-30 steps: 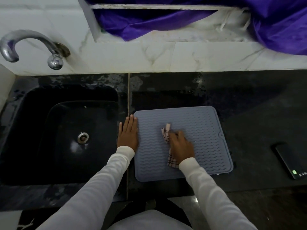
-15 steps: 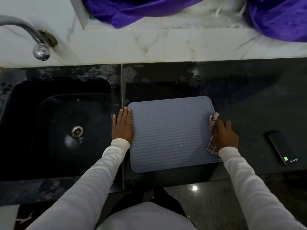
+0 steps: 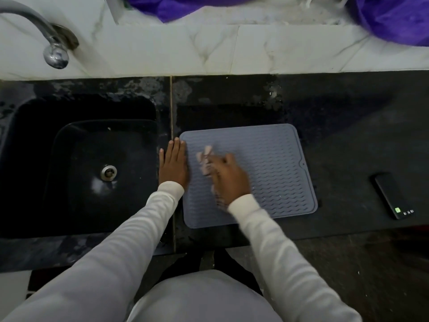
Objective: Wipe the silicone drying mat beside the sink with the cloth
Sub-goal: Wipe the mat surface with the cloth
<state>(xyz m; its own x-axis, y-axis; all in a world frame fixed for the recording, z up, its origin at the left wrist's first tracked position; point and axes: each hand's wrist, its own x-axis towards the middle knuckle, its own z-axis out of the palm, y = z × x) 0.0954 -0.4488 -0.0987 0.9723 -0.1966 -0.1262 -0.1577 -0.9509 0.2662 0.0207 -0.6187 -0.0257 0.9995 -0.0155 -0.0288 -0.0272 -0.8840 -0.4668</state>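
A grey silicone drying mat (image 3: 274, 168) with wavy ridges lies flat on the black counter, just right of the sink (image 3: 83, 173). My right hand (image 3: 229, 177) is on the mat's left half, blurred by motion, and presses a bunched checked cloth (image 3: 205, 162) against the ridges; most of the cloth is hidden under the fingers. My left hand (image 3: 173, 165) lies flat with straight fingers on the counter, touching the mat's left edge.
A black phone (image 3: 393, 195) with a lit screen lies on the counter right of the mat. A chrome tap (image 3: 50, 46) hangs over the sink's back left. Purple fabric (image 3: 394, 17) drapes over the white marble ledge behind.
My right hand swept the cloth from the mat's middle to its right edge, then back to the left half. The left hand stayed at the mat's left edge.
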